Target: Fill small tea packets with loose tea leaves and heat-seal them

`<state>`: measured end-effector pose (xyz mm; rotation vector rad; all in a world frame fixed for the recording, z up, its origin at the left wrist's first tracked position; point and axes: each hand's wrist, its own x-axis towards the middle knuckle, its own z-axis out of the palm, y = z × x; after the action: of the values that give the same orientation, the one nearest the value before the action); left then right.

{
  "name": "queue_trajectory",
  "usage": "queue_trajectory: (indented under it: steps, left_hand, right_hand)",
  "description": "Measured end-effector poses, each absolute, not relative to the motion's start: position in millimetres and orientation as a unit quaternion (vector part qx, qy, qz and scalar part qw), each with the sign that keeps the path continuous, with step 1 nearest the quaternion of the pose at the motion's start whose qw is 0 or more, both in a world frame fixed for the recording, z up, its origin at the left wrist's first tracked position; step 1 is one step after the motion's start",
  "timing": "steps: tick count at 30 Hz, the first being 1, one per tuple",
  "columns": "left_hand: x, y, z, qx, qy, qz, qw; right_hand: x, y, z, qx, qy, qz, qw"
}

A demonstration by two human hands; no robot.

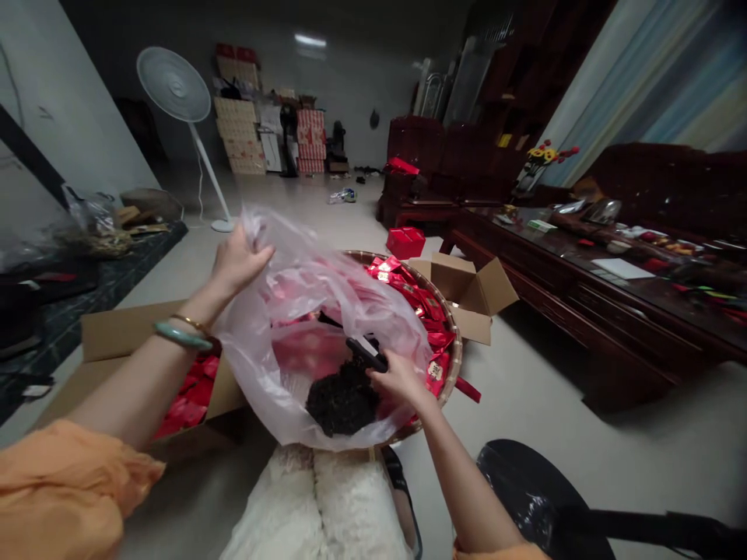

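My left hand (240, 260) is shut on the gathered top edge of a clear plastic bag (262, 327), holding it up and open. The bag sits inside a round woven bamboo basket (456, 350), with a heap of dark, loose tea-like leaves (343, 400) at its bottom. My right hand (398, 378) grips a black tool (366, 354) above the heap, inside the bag's mouth; its far end is hidden. Shiny red packets (408, 289) fill the basket around the bag. More red packets (187, 395) lie in a cardboard carton (131, 330) under my left forearm.
A small open cardboard box (467, 289) and a red box (405, 242) stand beyond the basket. A black round stool (525, 490) sits at lower right. A dark wooden table (560, 260) with clutter runs along the right, and a standing fan (173, 85) and stacked cartons (236, 117) stand farther back.
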<state>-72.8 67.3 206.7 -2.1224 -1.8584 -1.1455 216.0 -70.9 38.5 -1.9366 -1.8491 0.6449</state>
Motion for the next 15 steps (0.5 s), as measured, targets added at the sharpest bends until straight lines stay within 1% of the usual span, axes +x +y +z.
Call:
queue_trajectory:
  steps: [1,2,3,4,5,6,7,8,10,12,15]
  left_hand:
    - [-80.9,69.0,188.8,-0.668,-0.655,-0.348,0.065]
    - [-85.7,67.3,172.4,-0.651,-0.666,-0.345,0.112]
    - [-87.2,62.4,157.5,-0.647,-0.649,-0.361,0.173]
    - [-85.2,54.9,143.9,-0.673,-0.606,-0.369,0.209]
    - [-80.2,45.6,131.6,-0.731,-0.544,-0.355,0.211]
    - [-72.9,35.7,120.3,-0.803,-0.469,-0.314,0.193]
    - [-64.2,26.4,110.2,-0.872,-0.388,-0.247,0.167]
    - [-54.9,18.8,101.3,-0.91,-0.338,-0.189,0.149]
    - [-38.3,11.5,88.9,-0.928,-0.325,-0.117,0.139]
    - [-26.8,16.4,85.2,-0.926,-0.35,-0.062,0.124]
    - [-17.6,38.3,98.0,-0.899,-0.428,-0.029,0.086]
  right_hand:
    - [215.1,-72.0,37.7,-0.685,-0.667,0.233,0.178]
    - [214.2,-72.7,37.0,-0.68,-0.673,0.238,0.167]
    - [213.5,-73.2,36.3,-0.674,-0.678,0.246,0.16]
    - [213.3,-73.5,35.6,-0.667,-0.682,0.257,0.156]
    - [213.5,-73.7,34.8,-0.66,-0.685,0.267,0.153]
    - [214.3,-73.9,33.9,-0.656,-0.687,0.273,0.15]
    - [215.6,-74.3,33.0,-0.655,-0.689,0.274,0.145]
    - [217.4,-74.9,32.2,-0.656,-0.69,0.272,0.14]
    - [221.9,-77.0,31.4,-0.659,-0.693,0.262,0.13]
    - [226.3,-80.1,31.7,-0.653,-0.702,0.256,0.125]
    - [231.0,-85.1,32.9,-0.638,-0.713,0.261,0.127]
